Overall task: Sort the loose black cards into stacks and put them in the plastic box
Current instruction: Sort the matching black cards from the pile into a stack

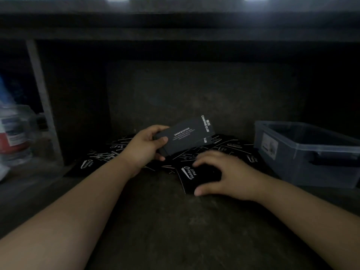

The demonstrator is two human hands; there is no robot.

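Loose black cards (pixel 101 158) with white print lie scattered in a pile on the dark surface. My left hand (pixel 145 148) grips a small stack of black cards (pixel 185 136) by its left end, lifted above the pile, white text facing up. My right hand (pixel 224 172) hovers over one black card (pixel 188 175) at the pile's front edge, fingers spread and bent, fingertips touching or nearly touching it. A translucent plastic box (pixel 303 152) stands at the right, open on top, its inside dark.
A dark wall rises close behind the pile under a low shelf. At the left a pale upright post (pixel 41 94) stands beside blurred plastic containers (pixel 13 133). Dark bare surface (pixel 165 230) stretches in front between my forearms.
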